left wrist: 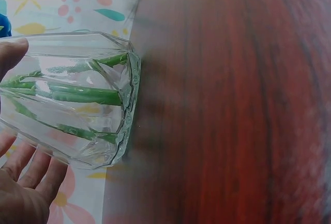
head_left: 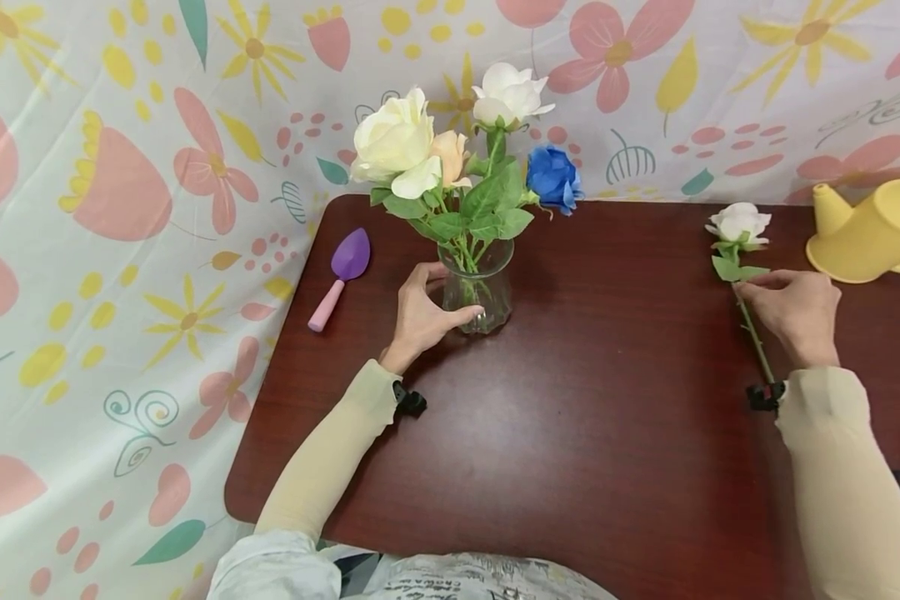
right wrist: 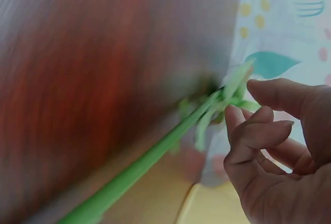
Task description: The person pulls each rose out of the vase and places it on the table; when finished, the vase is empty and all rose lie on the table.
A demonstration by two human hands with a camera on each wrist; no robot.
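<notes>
My left hand [head_left: 427, 317] holds the clear glass vase [head_left: 487, 292] from its left side, thumb across the front. In the left wrist view, green stems [left wrist: 83, 94] show through the ribbed glass, and the fingers spread along one side. The vase bears a large cream rose [head_left: 397, 142], a peach one [head_left: 450, 157], a white one [head_left: 510, 96] and a blue one [head_left: 553, 179]. Far to the right, my right hand [head_left: 795, 312] pinches a single white rose [head_left: 740, 223] just below its leaves. Its long green stem [right wrist: 139, 167] runs back toward the wrist.
A yellow watering can [head_left: 870, 233] stands at the back right, close beyond the right hand. Left of the vase lies a small trowel [head_left: 351, 254] with a purple blade and pink handle. A flower-printed cloth [head_left: 195, 50] borders the dark wooden table [head_left: 570, 433] behind and at left.
</notes>
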